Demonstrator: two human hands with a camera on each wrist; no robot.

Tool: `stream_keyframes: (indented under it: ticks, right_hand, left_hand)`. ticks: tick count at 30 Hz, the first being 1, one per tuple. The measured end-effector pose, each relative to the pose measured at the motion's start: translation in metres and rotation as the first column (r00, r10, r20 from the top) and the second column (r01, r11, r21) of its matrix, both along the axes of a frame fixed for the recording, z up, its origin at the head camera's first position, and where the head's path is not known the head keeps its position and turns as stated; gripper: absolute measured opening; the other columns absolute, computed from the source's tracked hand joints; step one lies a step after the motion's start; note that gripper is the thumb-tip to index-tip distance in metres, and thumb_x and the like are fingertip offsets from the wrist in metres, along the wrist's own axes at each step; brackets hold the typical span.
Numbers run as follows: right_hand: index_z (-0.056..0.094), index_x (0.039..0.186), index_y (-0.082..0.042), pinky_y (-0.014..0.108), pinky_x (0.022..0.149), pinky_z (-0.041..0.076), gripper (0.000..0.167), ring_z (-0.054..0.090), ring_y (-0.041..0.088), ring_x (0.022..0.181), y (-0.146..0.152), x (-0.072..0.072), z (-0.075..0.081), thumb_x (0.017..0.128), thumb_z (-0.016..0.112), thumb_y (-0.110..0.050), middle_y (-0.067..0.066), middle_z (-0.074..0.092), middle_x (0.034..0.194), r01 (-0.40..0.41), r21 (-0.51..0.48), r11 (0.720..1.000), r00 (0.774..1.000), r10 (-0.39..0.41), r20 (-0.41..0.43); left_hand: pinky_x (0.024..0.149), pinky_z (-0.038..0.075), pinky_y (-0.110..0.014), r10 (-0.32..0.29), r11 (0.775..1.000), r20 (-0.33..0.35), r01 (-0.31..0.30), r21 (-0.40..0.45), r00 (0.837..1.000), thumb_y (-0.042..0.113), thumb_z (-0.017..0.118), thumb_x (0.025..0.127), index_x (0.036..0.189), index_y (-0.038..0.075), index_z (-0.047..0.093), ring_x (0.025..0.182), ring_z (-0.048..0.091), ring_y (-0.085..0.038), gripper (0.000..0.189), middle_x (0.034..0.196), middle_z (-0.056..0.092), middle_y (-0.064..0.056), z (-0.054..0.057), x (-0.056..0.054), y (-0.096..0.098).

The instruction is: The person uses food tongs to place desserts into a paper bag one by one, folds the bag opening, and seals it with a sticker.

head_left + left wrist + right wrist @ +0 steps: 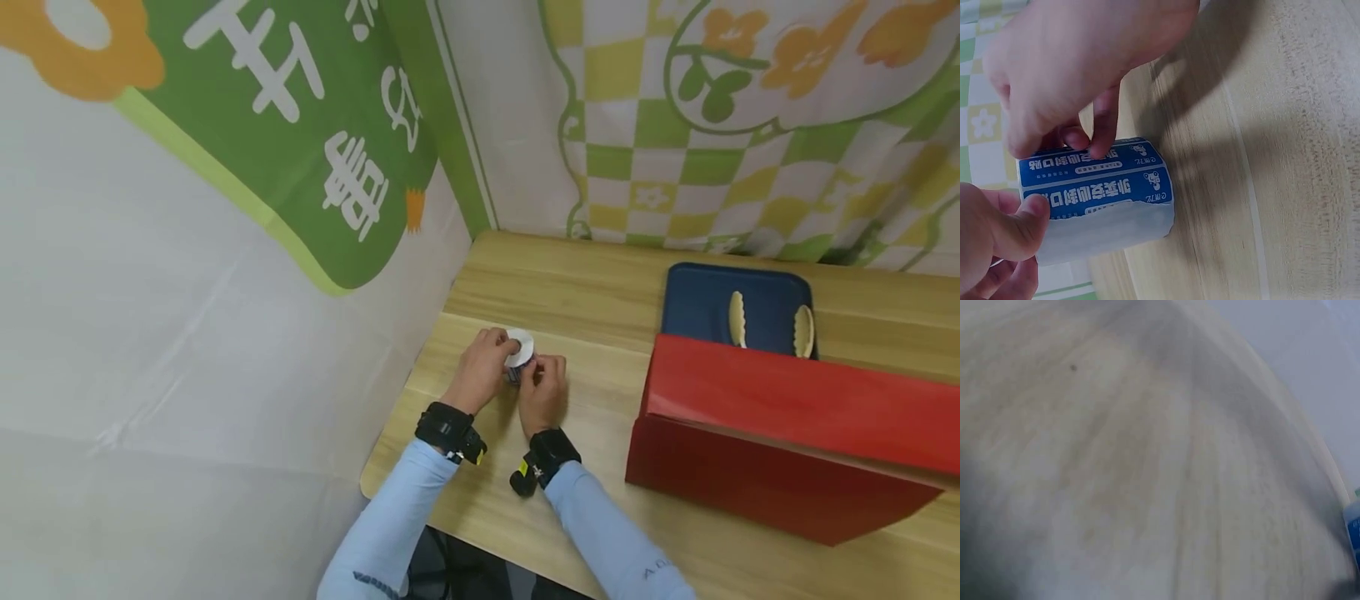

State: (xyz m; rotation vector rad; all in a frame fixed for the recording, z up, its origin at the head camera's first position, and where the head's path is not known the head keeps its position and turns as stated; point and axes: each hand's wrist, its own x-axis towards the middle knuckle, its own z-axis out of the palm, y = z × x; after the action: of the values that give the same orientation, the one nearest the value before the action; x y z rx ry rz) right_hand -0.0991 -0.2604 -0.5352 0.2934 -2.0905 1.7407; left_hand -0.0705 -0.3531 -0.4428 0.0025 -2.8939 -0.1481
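Observation:
A roll of blue and white printed sticker labels (523, 342) stands on end on the wooden table, white core side up. My left hand (480, 371) grips its upper rim from the left, thumb on the printed face in the left wrist view. At the roll's right side, my right hand (545, 390) pinches with bent fingers at the edge of the labels (1094, 181); its exact hold is partly hidden. Below the blue print, a bare whitish band (1107, 231) with an uneven edge shows. In the right wrist view only a sliver of the roll (1354, 531) appears at the right edge.
A red box (780, 450) stands on the table to the right. Behind it lies a dark blue tray (697, 304) with beige scalloped tong ends (738, 317) on it. White sheeting borders the table's left side; a checkered curtain (697, 167) hangs at the back.

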Motion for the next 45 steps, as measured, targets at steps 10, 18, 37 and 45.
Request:
stream_keyframes:
  ticks: [10,18,37,45]
  right_hand:
    - [0.064,0.093,0.004,0.027,0.064,0.057,0.007,0.067,0.025,0.075,0.004,0.006,-0.005,0.088,0.066,0.0,0.016,0.058,0.094,-0.044,-0.039,0.998,0.999,0.043,-0.019]
    - [0.061,0.092,0.003,0.04,0.064,0.057,0.007,0.067,0.028,0.076,0.006,0.001,-0.005,0.09,0.063,-0.003,0.018,0.057,0.092,0.016,0.033,0.999,0.996,-0.013,-0.092]
    - [0.065,0.106,0.002,0.024,0.068,0.056,0.014,0.068,0.025,0.086,0.013,0.002,-0.002,0.092,0.062,-0.001,0.017,0.062,0.103,-0.132,-0.077,0.988,0.989,0.136,0.053]
    - [0.065,0.104,0.0,0.026,0.069,0.057,0.015,0.069,0.024,0.086,0.014,-0.001,-0.002,0.094,0.067,-0.012,0.014,0.065,0.1,-0.114,-0.067,0.991,0.991,0.118,0.062]
  left_hand:
    - [0.076,0.055,-0.035,-0.004,1.0,-0.011,0.005,0.031,1.0,0.001,0.082,0.078,0.106,0.011,0.072,0.094,0.058,-0.024,0.032,0.106,0.063,-0.007,-0.006,0.006,0.0]
    - [0.079,0.054,-0.035,-0.009,0.999,0.019,0.009,0.033,1.0,0.003,0.08,0.08,0.107,0.012,0.072,0.096,0.057,-0.023,0.029,0.108,0.063,-0.007,-0.007,0.001,0.002]
    - [0.075,0.054,-0.034,0.032,0.999,0.027,-0.032,-0.004,0.999,-0.002,0.078,0.08,0.111,0.013,0.071,0.096,0.057,-0.023,0.035,0.105,0.062,-0.006,-0.002,0.002,0.002]
    - [0.078,0.054,-0.034,0.025,1.0,0.032,-0.025,0.003,0.999,0.0,0.077,0.082,0.113,0.012,0.071,0.097,0.058,-0.025,0.033,0.108,0.063,-0.007,0.001,0.0,0.002]
